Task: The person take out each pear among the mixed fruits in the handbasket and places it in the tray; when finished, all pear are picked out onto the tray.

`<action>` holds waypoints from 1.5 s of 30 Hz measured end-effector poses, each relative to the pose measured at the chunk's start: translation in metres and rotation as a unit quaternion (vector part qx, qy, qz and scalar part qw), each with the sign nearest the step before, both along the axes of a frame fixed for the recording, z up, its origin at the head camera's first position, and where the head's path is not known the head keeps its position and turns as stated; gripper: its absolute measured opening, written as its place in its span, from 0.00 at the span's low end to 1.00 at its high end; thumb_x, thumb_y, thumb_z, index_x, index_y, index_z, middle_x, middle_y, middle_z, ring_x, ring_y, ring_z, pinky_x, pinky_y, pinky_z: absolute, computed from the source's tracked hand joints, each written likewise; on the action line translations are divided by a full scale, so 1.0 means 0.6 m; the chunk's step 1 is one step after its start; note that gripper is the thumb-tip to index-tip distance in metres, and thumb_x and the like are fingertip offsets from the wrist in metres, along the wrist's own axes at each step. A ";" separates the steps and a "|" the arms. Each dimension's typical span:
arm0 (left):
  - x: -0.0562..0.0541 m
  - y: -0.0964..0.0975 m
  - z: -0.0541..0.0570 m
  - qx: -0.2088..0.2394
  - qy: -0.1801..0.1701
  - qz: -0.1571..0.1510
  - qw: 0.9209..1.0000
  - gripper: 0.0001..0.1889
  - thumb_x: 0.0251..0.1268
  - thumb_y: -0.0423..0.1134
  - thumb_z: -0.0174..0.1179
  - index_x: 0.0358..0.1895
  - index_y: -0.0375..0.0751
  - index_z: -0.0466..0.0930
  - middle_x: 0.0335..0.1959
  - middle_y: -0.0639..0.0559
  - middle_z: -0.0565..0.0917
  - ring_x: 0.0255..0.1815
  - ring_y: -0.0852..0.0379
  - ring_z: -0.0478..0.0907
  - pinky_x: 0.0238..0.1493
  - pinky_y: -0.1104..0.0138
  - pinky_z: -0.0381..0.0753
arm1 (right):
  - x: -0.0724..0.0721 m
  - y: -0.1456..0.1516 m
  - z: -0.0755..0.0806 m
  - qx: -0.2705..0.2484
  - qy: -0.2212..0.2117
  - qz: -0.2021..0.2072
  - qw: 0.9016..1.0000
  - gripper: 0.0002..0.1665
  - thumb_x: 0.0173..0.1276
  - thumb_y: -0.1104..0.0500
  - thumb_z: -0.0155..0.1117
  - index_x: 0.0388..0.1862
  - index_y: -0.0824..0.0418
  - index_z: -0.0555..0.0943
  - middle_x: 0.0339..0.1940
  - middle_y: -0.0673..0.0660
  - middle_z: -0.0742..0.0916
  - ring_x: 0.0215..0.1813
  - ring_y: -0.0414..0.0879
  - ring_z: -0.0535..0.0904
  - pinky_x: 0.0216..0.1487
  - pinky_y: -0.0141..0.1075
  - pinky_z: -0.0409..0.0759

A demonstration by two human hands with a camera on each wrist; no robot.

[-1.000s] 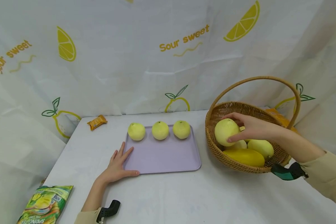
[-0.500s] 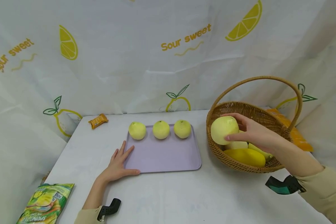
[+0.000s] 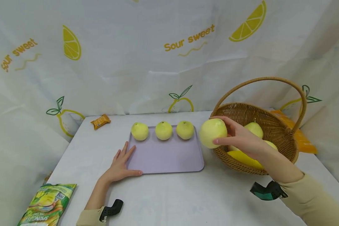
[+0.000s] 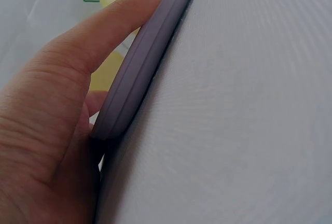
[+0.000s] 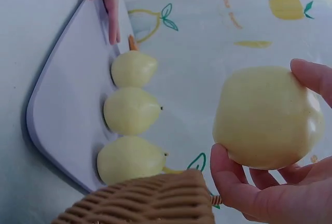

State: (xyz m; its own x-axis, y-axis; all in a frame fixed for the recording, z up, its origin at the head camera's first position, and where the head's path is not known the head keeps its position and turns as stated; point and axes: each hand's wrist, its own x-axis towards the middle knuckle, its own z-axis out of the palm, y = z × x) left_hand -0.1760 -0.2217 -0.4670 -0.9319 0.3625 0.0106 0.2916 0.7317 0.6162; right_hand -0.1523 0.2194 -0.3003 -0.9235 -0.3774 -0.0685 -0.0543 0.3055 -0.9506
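Observation:
My right hand (image 3: pixel 237 136) grips a pale yellow-green pear (image 3: pixel 213 133) between thumb and fingers, held up by the basket's left rim. The right wrist view shows this pear (image 5: pixel 267 117) with fingers curled round its underside and side. Along the back of a lilac tray (image 3: pixel 165 158) sit three similar pears in a row: left (image 3: pixel 139 131), middle (image 3: pixel 163 130) and right (image 3: pixel 185 130). My left hand (image 3: pixel 119 164) rests with spread, straight fingers at the tray's front left corner; in the left wrist view its thumb (image 4: pixel 122 19) lies against the tray's rim (image 4: pixel 140 60).
A wicker basket (image 3: pixel 292 150) with a tall handle stands at right, holding a pear (image 3: pixel 255 129), a long yellow fruit (image 3: pixel 244 158) and other fruit partly hidden by my arm. An orange packet (image 3: pixel 306 142) lies behind it. Left are a small orange wrapper (image 3: pixel 100 121) and a green-yellow bag (image 3: pixel 48 204).
My right hand has carried the pear leftward, from over the basket to its left rim near the tray. The left hand has stayed at the tray corner.

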 end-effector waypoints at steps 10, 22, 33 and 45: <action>-0.001 0.002 0.002 0.003 -0.008 0.008 1.000 0.68 0.43 0.62 0.74 0.77 0.31 0.37 0.79 0.36 0.34 0.78 0.37 0.31 0.72 0.42 0.32 | -0.003 -0.060 -0.020 -0.035 -0.015 0.028 0.999 0.44 0.62 0.59 0.71 0.73 0.55 0.60 0.65 0.61 0.72 0.63 0.55 0.68 0.60 0.39 0.72; -0.006 0.007 0.005 0.007 -0.040 0.020 0.999 0.72 0.42 0.63 0.74 0.76 0.29 0.30 0.78 0.35 0.31 0.77 0.34 0.28 0.73 0.42 0.31 | -0.011 -0.124 -0.078 -0.037 -0.024 0.033 0.998 0.45 0.58 0.56 0.74 0.72 0.56 0.64 0.67 0.60 0.71 0.69 0.57 0.60 0.67 0.58 0.56; -0.006 0.005 0.007 0.004 -0.046 0.027 0.999 0.73 0.41 0.63 0.74 0.76 0.29 0.28 0.78 0.34 0.31 0.77 0.34 0.28 0.73 0.42 0.31 | -0.027 -0.176 -0.133 -0.017 -0.027 0.013 0.999 0.45 0.56 0.56 0.75 0.71 0.56 0.65 0.66 0.57 0.73 0.66 0.56 0.67 0.64 0.55 0.64; -0.005 0.003 0.009 0.009 -0.040 0.026 0.999 0.73 0.40 0.62 0.75 0.76 0.27 0.29 0.78 0.32 0.33 0.77 0.34 0.30 0.73 0.43 0.32 | -0.039 -0.237 -0.178 -0.017 -0.045 -0.017 0.999 0.45 0.52 0.57 0.78 0.69 0.55 0.68 0.62 0.54 0.76 0.62 0.53 0.69 0.61 0.52 0.67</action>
State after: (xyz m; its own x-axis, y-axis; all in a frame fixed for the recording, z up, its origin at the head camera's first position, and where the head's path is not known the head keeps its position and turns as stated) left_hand -0.1789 -0.2199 -0.4616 -0.9476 0.3140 -0.0588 0.2026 0.7332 0.6491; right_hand -0.1756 0.0770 -0.4068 -0.9266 -0.3493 -0.1397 0.0421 0.2726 -0.9612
